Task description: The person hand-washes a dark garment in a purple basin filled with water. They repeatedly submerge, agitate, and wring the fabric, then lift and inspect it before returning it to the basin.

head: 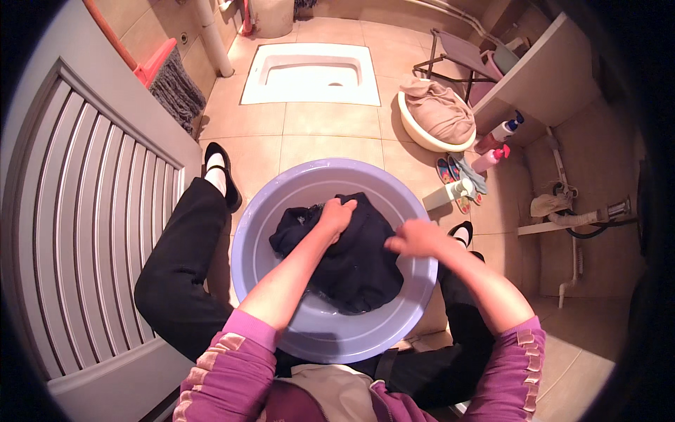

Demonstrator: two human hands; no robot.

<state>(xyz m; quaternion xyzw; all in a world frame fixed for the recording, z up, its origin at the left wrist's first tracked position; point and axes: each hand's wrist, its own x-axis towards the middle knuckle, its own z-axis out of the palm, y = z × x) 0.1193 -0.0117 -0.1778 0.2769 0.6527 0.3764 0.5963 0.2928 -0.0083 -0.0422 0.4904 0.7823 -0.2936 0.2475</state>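
A round lavender plastic basin (337,351) stands on the tiled floor between my legs. In it lies a bunched dark garment (364,274), which looks wet, with a little water around its lower edge. My left hand (337,217) is closed on a fold near the garment's top. Over the right side of the basin, my right hand (414,238) is raised by the garment's right edge; it is slightly blurred, its fingers are curled, and whether they hold any cloth is unclear.
A squat toilet (311,97) is set in the floor ahead. Right of it are a cream basin (422,137) with beige cloth, a folding stool (464,55), several pump bottles (445,195) and slippers (447,170). A louvred door (105,211) and a mop (176,87) stand left.
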